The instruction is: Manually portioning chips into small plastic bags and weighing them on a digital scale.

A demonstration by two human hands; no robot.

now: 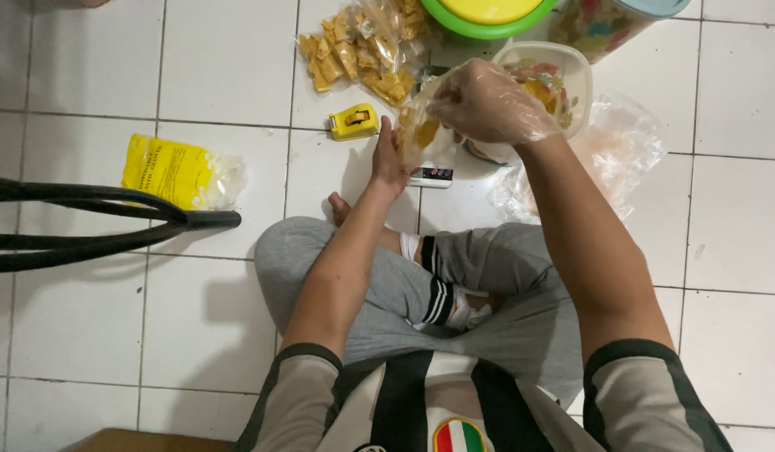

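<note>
Two hands at work over a white tiled floor (pixel 86 75), person sitting cross-legged in grey trousers. Left hand (pixel 389 163) is bare, fingers closed round the lower part of a small clear bag (pixel 418 130) w/ yellow snack pieces inside — bag held upright, just above a small white digital scale (pixel 432 176) that lies on the floor. Right hand (pixel 486 105) wears a thin clear plastic glove, fingers bunched at the bag's mouth, pinching or pushing in pieces; can't tell exactly what's between the fingertips. Hands touch the same bag, right above left.

Just behind the right hand: a white plastic tub (pixel 572 79) w/ mixed coloured snacks, resting on crumpled clear plastic sheeting (pixel 630 142). Farther up, near the frame edge, a green-rimmed container w/ yellow lid (pixel 486 17) and a jar of coloured pieces w/ a pale blue lid (pixel 609 21). Left of those, a heap of filled clear bags of yellow chips (pixel 362 50). Near the left hand, a yellow tape dispenser (pixel 352 122) on the tile. Well apart to the left — a yellow packet (pixel 174 172) part-emptied, and black curved bars (pixel 94 222) of some frame.
</note>
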